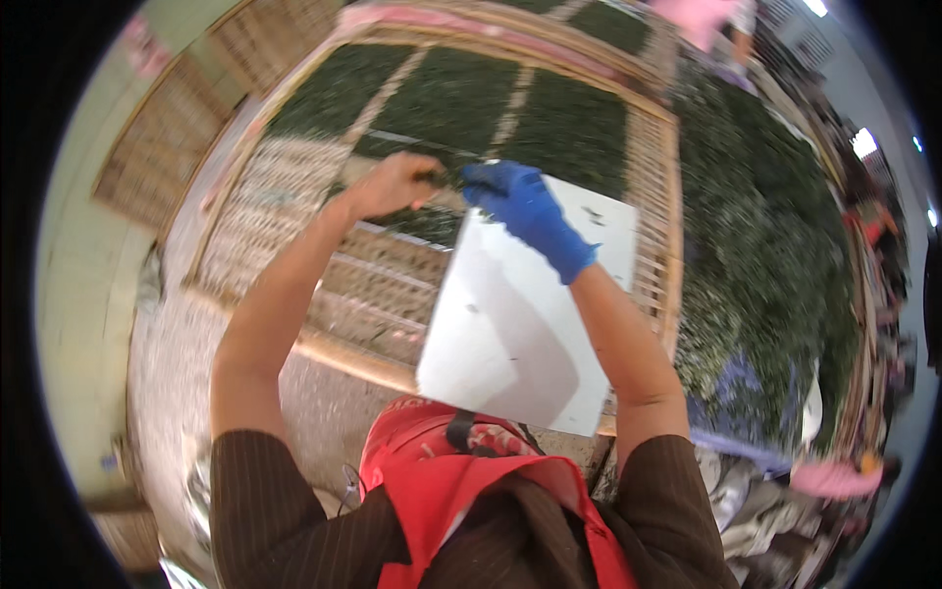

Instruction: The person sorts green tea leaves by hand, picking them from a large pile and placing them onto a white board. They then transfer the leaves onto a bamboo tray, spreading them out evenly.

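Observation:
My bare left hand (401, 184) is over a woven bamboo tray (265, 177), its fingers pinching a small dark green clump, perhaps seaweed or leaves. Close to its right, my right hand (508, 199) wears a blue glove; its curled fingers are blurred, with dark green bits at them. Below the gloved hand a white board (515, 324) lies across the tray's near edge, with a few green scraps on it. Dark green sheets of the same stuff (456, 103) lie in rows on the tray's far part, and a partly filled strip lies beneath my hands.
A large heap of loose green material (758, 221) lies to the right on blue sheeting (736, 383). Woven panels (162, 140) lean against the pale green wall at left. Another tray adjoins the far side. A person in pink (692, 18) is at the top right.

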`<state>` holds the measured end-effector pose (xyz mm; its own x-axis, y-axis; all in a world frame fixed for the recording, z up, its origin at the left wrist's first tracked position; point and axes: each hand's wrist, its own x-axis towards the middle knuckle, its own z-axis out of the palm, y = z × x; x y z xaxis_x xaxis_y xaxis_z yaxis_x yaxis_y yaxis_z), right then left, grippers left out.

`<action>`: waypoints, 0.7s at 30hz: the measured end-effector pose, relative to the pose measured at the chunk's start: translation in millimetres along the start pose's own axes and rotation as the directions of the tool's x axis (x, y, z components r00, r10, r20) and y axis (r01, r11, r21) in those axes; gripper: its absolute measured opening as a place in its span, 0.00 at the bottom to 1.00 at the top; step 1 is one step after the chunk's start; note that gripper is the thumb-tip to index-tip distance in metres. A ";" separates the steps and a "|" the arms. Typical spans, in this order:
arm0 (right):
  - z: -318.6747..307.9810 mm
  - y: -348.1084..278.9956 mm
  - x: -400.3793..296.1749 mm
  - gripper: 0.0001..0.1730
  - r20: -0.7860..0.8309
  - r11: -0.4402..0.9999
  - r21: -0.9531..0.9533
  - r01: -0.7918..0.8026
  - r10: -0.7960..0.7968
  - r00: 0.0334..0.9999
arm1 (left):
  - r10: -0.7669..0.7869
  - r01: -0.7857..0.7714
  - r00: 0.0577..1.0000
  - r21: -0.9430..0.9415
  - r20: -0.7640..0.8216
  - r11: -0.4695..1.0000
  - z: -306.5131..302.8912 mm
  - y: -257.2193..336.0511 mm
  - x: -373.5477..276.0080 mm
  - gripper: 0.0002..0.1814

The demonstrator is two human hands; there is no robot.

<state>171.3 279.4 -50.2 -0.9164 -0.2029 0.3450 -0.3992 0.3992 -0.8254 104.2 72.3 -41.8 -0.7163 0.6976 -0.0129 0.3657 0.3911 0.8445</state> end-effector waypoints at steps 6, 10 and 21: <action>73.7 -38.4 54.5 0.11 0.192 0.910 -0.319 0.265 -0.211 0.958 | -0.149 0.172 0.982 0.212 -0.118 0.962 -68.4 -20.8 -51.3 0.12; 113.9 -10.0 64.1 0.13 0.241 0.930 -0.312 0.195 -0.121 0.963 | -0.124 0.205 0.974 0.492 -0.192 0.846 -68.8 -70.5 -59.7 0.14; 162.6 49.4 43.7 0.14 0.166 0.666 -0.746 0.003 0.181 0.969 | -0.162 0.328 0.925 0.503 -0.345 0.800 -23.3 -121.8 -62.3 0.10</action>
<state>116.4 144.9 -148.6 -0.9557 -0.2727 0.1105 -0.2908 0.9323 -0.2148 90.5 -32.8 -131.4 -0.9265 0.3747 0.0357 0.3565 0.8432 0.4023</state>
